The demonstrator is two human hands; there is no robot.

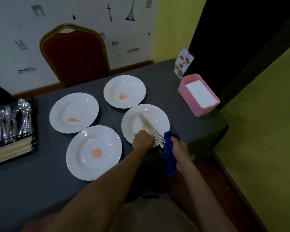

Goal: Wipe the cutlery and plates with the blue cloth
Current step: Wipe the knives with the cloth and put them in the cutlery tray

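left hand — fingers curled round knife over plate | right hand — fingers gripping blue cloth

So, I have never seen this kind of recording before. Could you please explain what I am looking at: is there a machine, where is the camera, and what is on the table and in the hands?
There is no machine here. A person works with two bare hands. The single picture comes from a camera worn on the head, looking forward and down, so you see both arms from above.

On the grey table lie four white plates with orange smears: the far plate, the left plate, the near plate and the right plate.

The left hand holds the cutlery, with a knife blade showing, over the right plate. The right hand holds the blue cloth close to the handles.

At the left stands a cutlery tray. At the right is a pink box with white paper inside.
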